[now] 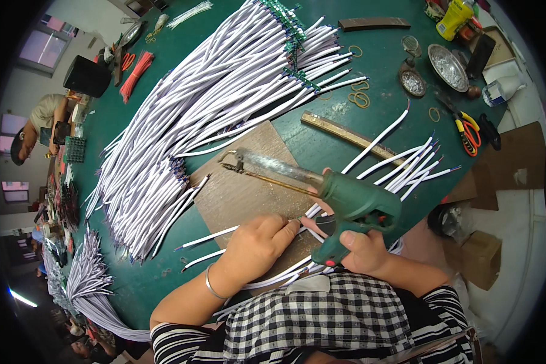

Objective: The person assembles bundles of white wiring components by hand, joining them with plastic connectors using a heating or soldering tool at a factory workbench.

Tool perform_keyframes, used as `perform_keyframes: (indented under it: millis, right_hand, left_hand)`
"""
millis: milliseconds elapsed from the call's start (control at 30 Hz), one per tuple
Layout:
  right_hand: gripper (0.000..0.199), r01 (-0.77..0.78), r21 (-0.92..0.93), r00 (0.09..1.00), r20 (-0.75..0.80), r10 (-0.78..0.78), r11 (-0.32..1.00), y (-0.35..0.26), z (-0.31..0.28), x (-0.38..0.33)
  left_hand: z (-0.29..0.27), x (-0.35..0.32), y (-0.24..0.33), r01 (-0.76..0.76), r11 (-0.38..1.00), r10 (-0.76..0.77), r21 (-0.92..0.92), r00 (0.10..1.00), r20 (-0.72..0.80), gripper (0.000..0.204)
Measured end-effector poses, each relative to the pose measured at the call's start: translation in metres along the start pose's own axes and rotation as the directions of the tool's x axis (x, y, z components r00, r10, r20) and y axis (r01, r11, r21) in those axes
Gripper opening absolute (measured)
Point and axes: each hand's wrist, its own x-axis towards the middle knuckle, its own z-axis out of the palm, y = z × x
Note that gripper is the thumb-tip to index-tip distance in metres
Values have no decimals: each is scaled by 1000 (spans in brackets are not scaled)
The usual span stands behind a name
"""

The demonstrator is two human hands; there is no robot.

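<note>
In my right hand (365, 250) is a green soldering gun (364, 203), my fingers wrapped round its handle. Its long metal barrel (273, 165) points to the left, over a brown board (255, 197). Below the barrel, my left hand (256, 246) is closed in a pinch on a small green piece, mostly hidden by the fingertips. White cables (312, 211) run close by these fingertips and under the gun. More white cables (209, 238) lie beneath my left hand and wrist.
A big bundle of white cables (194, 91) with green circuit boards (292, 30) covers the table's far left. To the right lie a brass-coloured bar (340, 132), loose white cables (415, 161), metal dishes (448, 65) and orange-handled pliers (469, 133). A person (39, 124) sits at the far left.
</note>
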Motion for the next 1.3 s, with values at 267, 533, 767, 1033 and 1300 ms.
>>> perform_keyframes:
  millis: [267,533,767,1033,1300]
  right_hand:
    - [55,-140,-550,989,-46,138,823,-55,-26,-58]
    - [36,-188,-691,982,-113,152,698,-54,-43,-98]
    - [27,-82,-747,997,-52,65,660,-53,-46,-94]
    - [24,-204,-581,977,-171,127,788,-53,-40,-92]
    - [31,-106,-740,994,-78,72,664,-52,-44,-95]
  left_hand:
    - [11,-5,-24,39,936,-63,-350,996,-59,25]
    - [-6,9,-24,-15,978,33,-209,996,83,24]
    - [5,9,-32,33,899,-17,-437,999,42,21]
    - [-8,8,-22,-2,957,15,-289,999,42,13]
    - [-9,10,-11,429,787,-342,-443,901,265,11]
